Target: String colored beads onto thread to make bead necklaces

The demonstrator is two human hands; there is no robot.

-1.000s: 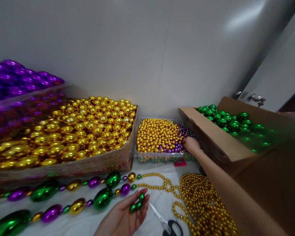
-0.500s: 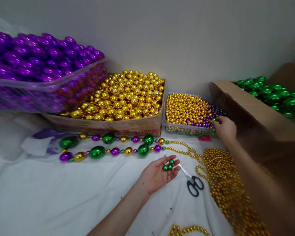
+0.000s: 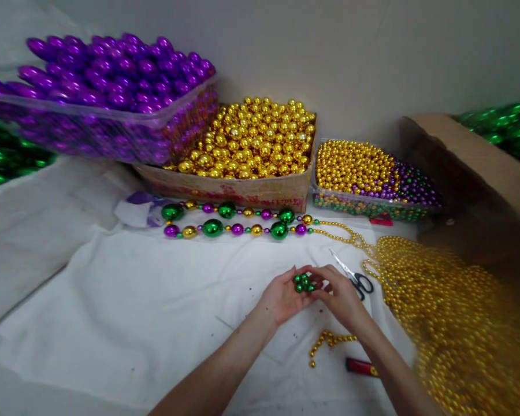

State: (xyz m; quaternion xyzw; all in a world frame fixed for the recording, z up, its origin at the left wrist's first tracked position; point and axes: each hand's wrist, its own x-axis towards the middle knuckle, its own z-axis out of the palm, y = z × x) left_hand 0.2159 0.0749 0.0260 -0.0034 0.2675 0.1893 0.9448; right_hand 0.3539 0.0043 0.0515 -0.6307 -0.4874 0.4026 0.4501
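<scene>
Several small shiny green beads (image 3: 301, 282) lie in the cupped palm of my left hand (image 3: 283, 297), its fingers curled up around them. My right hand (image 3: 338, 292) meets it from the right, thumb and fingers pinched at a green bead on the edge of that small pile. Scissors (image 3: 359, 281) with black handles lie on the white cloth, partly behind my right hand. Beyond my hands, a bead necklace (image 3: 212, 228) of green, purple and gold beads is laid out in two rows, joined at the right to thin gold bead strands (image 3: 340, 230).
A clear bin of purple beads (image 3: 125, 75), a cardboard box of gold beads (image 3: 251, 144) and a tub of small mixed beads (image 3: 364, 170) line the back. Gold bead strands (image 3: 455, 312) heap at right beside a carton (image 3: 472, 144). A red-handled tool (image 3: 360, 367) lies in front.
My right hand has come from the tub of small beads to my left palm. More green beads now lie there. The view has shifted, showing the red-handled tool.
</scene>
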